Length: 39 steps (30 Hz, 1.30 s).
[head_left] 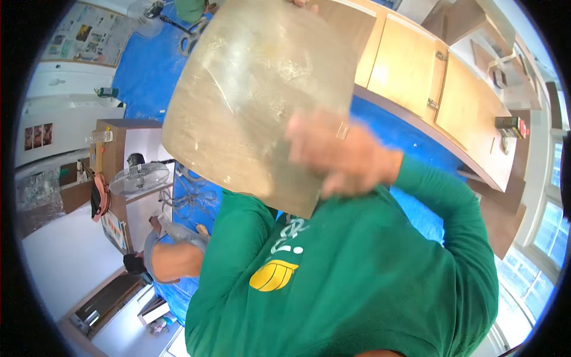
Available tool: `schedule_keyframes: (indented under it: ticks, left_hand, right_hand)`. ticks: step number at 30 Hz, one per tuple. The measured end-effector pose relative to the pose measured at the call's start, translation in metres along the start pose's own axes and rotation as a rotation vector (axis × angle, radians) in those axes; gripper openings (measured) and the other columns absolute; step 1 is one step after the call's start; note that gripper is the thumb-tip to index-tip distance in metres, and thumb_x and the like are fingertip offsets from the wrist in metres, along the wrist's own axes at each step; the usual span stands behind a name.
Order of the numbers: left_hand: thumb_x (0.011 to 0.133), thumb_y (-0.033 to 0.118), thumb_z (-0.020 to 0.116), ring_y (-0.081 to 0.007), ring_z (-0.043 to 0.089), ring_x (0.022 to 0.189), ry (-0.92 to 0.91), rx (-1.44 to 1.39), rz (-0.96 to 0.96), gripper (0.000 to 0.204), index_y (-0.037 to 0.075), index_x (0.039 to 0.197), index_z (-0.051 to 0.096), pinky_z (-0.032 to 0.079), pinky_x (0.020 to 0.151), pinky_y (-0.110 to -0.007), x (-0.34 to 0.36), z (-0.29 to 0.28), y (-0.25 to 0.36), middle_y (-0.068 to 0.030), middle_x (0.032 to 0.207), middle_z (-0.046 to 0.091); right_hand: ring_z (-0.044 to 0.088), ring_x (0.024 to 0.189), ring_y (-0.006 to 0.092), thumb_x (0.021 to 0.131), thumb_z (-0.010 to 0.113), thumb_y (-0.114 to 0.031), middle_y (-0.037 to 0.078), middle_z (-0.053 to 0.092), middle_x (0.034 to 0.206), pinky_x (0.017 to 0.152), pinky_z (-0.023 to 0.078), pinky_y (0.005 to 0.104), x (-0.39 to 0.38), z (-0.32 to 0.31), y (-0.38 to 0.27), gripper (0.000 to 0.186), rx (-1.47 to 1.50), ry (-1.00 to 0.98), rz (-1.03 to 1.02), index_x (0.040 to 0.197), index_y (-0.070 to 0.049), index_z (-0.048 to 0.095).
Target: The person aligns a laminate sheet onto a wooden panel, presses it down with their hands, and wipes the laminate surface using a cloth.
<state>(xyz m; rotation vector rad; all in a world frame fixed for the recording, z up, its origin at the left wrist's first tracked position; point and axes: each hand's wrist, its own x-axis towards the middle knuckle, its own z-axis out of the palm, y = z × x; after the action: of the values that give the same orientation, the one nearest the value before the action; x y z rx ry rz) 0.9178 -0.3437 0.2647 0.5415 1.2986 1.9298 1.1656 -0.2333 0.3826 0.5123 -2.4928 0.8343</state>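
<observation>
A large flat, brownish board (250, 89) with a scuffed, glossy surface fills the upper middle, its lower edge at my green-shirted chest. At the top, fingers that appear to be my left hand (302, 3) curl over the board's edge; my left forearm is hidden behind it. My right hand (339, 154) is blurred by motion over the board's lower right part, and I cannot make out whether it holds anything.
Cabinets with hinged doors (404, 65) lie at right, near windows (547, 238). Blue sheeting (137, 65) covers the floor. At left are a shelving unit (134, 196), a fan (140, 178) and tangled cables (190, 202). A bare-backed person (175, 262) bends down at lower left.
</observation>
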Motion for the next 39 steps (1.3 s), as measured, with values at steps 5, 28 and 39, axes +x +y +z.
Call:
schedule_keyframes:
  ticks: [5, 28, 39]
  left_hand:
    - [0.088, 0.091, 0.056, -0.0331, 0.057, 0.142, 0.061, 0.020, 0.037, 0.106, 0.001, 0.144, 0.054, 0.046, 0.119, -0.057, 0.007, -0.012, 0.012, -0.0239, 0.154, 0.054]
    - [0.094, 0.084, 0.051, -0.0313, 0.058, 0.139, 0.281, -0.026, 0.069, 0.091, 0.004, 0.136, 0.057, 0.045, 0.120, -0.056, -0.042, -0.059, 0.014, -0.0197, 0.148, 0.058]
    - [0.096, 0.081, 0.049, -0.0304, 0.059, 0.138, 0.357, -0.038, 0.143, 0.085, 0.005, 0.132, 0.058, 0.044, 0.121, -0.056, -0.069, -0.077, 0.017, -0.0177, 0.145, 0.059]
  right_hand:
    - [0.054, 0.149, 0.0411, 0.092, 0.079, -0.030, 0.020, 0.057, 0.158, 0.119, 0.048, 0.0543, 0.009, 0.001, 0.043, 0.067, -0.247, 0.158, 0.230, 0.152, -0.006, 0.060]
    - [0.072, 0.118, 0.0256, 0.115, 0.058, -0.019, 0.012, 0.072, 0.132, 0.103, 0.060, 0.0431, -0.018, 0.064, 0.188, 0.031, 1.582, 0.622, 0.923, 0.140, -0.001, 0.059]
    - [0.070, 0.091, 0.0170, 0.114, 0.063, -0.028, 0.005, 0.075, 0.106, 0.089, 0.060, 0.0374, -0.060, 0.087, 0.194, 0.024, 1.369, 0.519, 1.079, 0.124, -0.006, 0.064]
